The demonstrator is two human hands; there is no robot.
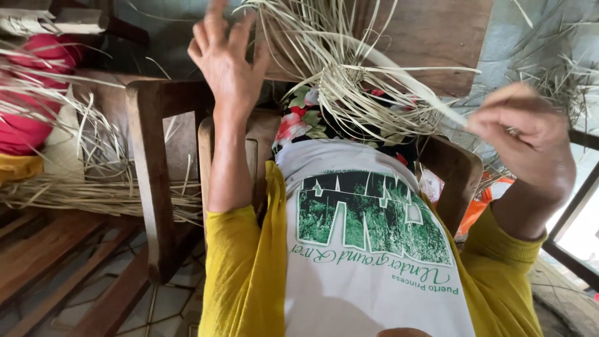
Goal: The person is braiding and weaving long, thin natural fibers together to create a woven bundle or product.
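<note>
I'm looking down over my own front here, and the bundle of pale dried straw strips (349, 81) sits in my lap, up near the top centre of view, between my two hands. My left hand (224, 59) is raised to the left of the bundle, fingers spread wide and loose, palm turned away; a few thin strands cross by the fingertips, but I cannot tell whether any is actually pinched. My right hand (527, 137) is off to the right, fingers curled in tight, closed on a wider flat strip of pale straw (405, 78) that runs from the fist back leftward and up into the bundle.

The bundle itself looks like a loose, tangled nest: thin beige strands fanning upward and outward, with a denser knot of crossed strips at its middle. It rests against flowered fabric in red, pink and green (299, 122) just below it. Below that hangs my white printed shirt (349, 268) with yellow sleeves (240, 274).

To the left stands a brown wooden chair (156, 181), with more loose dried straw (93, 187) heaped beside it, and a red cloth bundle (31, 93) at the far left edge.
</note>
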